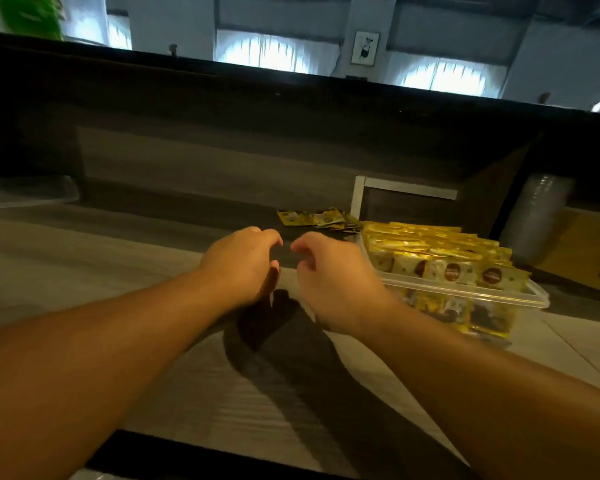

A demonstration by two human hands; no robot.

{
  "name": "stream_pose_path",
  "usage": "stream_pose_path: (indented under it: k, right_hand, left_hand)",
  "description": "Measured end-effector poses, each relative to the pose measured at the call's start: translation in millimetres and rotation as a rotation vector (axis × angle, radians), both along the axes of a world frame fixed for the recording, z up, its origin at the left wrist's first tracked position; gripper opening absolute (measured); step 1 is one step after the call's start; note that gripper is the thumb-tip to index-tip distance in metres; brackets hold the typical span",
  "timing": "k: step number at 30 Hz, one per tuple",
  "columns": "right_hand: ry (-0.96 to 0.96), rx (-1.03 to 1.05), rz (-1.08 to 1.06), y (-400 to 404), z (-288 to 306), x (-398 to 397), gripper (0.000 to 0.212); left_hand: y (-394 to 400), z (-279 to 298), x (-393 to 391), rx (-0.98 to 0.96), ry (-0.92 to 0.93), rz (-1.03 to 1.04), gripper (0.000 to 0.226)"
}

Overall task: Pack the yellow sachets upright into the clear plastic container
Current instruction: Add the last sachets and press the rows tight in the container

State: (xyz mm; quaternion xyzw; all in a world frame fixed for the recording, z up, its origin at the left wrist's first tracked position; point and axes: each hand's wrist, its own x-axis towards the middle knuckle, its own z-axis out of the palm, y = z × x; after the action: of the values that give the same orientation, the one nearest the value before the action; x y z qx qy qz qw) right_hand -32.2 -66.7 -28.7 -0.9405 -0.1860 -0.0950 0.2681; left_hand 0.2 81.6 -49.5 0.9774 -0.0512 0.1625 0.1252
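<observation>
Head view, and the clear plastic container [465, 289] sits at the right on the pale table [84, 271], already crammed with yellow sachets [440, 258] standing upright in tight rows, their tops poking above the rim. Its left end is tucked behind the right hand [329, 275], so that corner goes unseen. Beyond it, a few loose sachets [312, 217] lie flat on the table near the dark back panel, apart from both hands. The left hand [243, 265] hovers beside the right one over the table, both with fingers loosely curled, tips nearly meeting, nothing held in either. A shadow of the arms spills across the tabletop beneath them. Far left, a clear flat lid or tray [28, 192] rests in dim light, hard to make out. At the right edge a translucent roll [534, 216] stands blurred and cut by shadow. Open tabletop stretches left of the hands; the near table edge runs dark along the bottom.
</observation>
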Motion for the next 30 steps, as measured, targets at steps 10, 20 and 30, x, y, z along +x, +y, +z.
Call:
stream_pose_path:
  k: [10,20,30]
  right_hand:
    - [0.083,-0.243,-0.36,7,-10,88,0.043]
    - [0.122,-0.275,-0.487,28,-27,205,0.054]
    - [-0.029,-0.385,-0.437,40,-48,252,0.049]
  left_hand:
    - [12,-4,97,0.065,0.149,0.008,0.037]
    - [-4,-15,197,0.064,0.157,-0.065,0.06]
    - [3,-29,218,0.078,0.187,-0.066,0.054]
